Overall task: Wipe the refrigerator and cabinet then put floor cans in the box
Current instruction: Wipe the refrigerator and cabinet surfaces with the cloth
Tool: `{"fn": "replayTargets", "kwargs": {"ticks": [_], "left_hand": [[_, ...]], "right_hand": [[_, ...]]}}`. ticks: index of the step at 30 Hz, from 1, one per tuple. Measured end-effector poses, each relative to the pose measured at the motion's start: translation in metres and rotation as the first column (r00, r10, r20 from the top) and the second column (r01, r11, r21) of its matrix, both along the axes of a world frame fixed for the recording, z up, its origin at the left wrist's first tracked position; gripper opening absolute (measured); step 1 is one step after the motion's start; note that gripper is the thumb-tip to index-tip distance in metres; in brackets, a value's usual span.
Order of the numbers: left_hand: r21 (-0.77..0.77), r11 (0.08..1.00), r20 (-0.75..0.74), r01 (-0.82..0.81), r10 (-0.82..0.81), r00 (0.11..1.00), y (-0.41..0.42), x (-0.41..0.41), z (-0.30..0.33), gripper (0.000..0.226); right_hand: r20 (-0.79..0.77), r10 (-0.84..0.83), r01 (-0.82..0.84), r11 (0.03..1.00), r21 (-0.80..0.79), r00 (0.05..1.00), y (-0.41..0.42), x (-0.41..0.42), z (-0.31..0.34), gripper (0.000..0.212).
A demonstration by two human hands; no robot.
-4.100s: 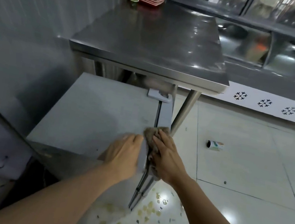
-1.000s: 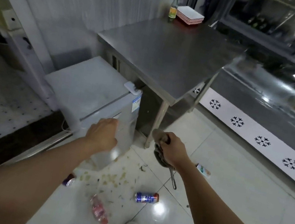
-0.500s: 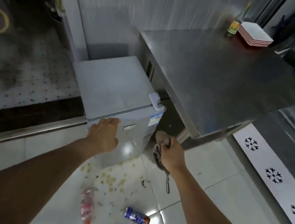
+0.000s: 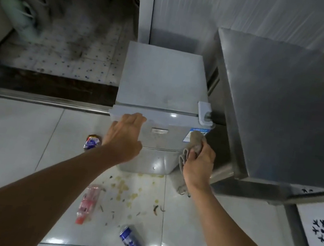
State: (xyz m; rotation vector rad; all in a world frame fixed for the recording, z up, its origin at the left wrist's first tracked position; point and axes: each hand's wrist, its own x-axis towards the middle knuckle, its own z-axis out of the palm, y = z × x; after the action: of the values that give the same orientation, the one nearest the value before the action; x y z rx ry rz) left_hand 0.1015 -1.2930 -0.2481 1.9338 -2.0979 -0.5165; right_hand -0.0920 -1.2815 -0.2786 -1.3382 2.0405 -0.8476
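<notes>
The wiping step is under way at the small refrigerator (image 4: 163, 84): the left hand (image 4: 125, 136) lies with straight fingers on its front top edge, while the right hand (image 4: 198, 161) clamps a bunched cloth (image 4: 195, 143) against its front right corner. Next, I'd judge, comes rubbing down the door; cans (image 4: 132, 244) lie on the floor before the refrigerator.

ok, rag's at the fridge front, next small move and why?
Probably sweep the rag leftward across the refrigerator door. The right hand holds it at the door's right edge, the left hand braces the top corner, and the door face between them looks smudged.
</notes>
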Motion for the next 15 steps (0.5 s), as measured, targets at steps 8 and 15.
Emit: {"fn": "replayTargets", "kwargs": {"ticks": [8, 15], "left_hand": [[-0.314, 0.947, 0.152, 0.068, -0.021, 0.988, -0.013, 0.001, -0.059, 0.068], [-0.475, 0.871, 0.255, 0.128, -0.003, 0.967, -0.022, 0.000, -0.119, 0.068]], "right_hand": [[0.018, 0.027, -0.017, 0.921, -0.390, 0.999, -0.013, 0.013, -0.067, 0.049], [-0.111, -0.027, -0.057, 0.725, -0.686, 0.993, -0.030, -0.002, -0.134, 0.051]]}}
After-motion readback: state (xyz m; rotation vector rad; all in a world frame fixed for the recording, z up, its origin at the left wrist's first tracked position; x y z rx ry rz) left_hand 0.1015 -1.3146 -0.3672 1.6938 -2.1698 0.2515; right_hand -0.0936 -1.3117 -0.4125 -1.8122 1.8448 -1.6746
